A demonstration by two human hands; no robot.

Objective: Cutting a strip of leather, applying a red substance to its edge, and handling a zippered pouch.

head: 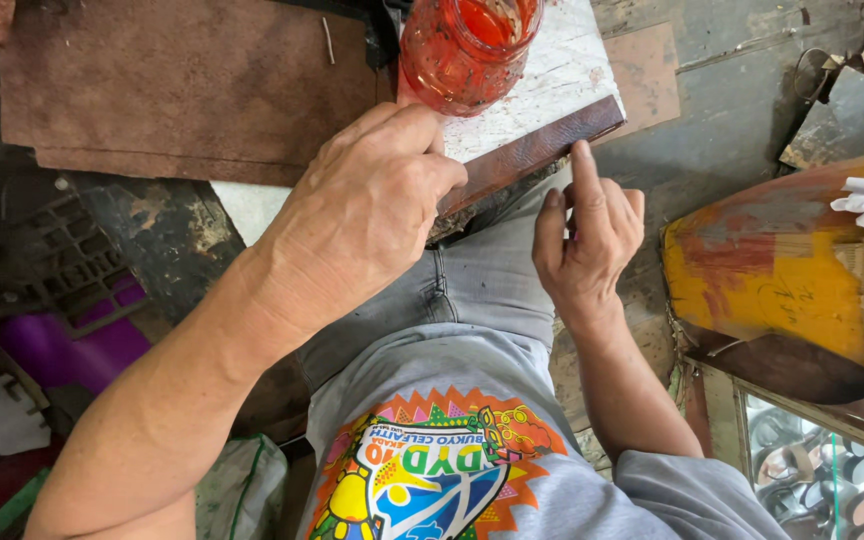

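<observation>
Red-stained glass jar (467, 50) sits on the white board (562, 75), right behind the work; big brown leather sheet (182, 85) lies left of it, yellow-red drum (772, 270) off right. Brown leather strip (537, 150) runs along the board's near edge. Left hand (372, 200) knuckles-up, fingers curled, pinching the strip. Right hand (592, 235) loose, holding nothing, index fingertip touching the strip.

Red-stained glass jar (467, 50): stands just above the left-hand fingers (422, 150), open-mouthed, round, holding red liquid. Yellow box-like container (782, 280) smeared with red: right of the right-hand fingers (580, 175), near, tilted. Printed graphic on grey shirt (432, 470): below both hands, jagged orange edge, green, yellow, blue.
</observation>
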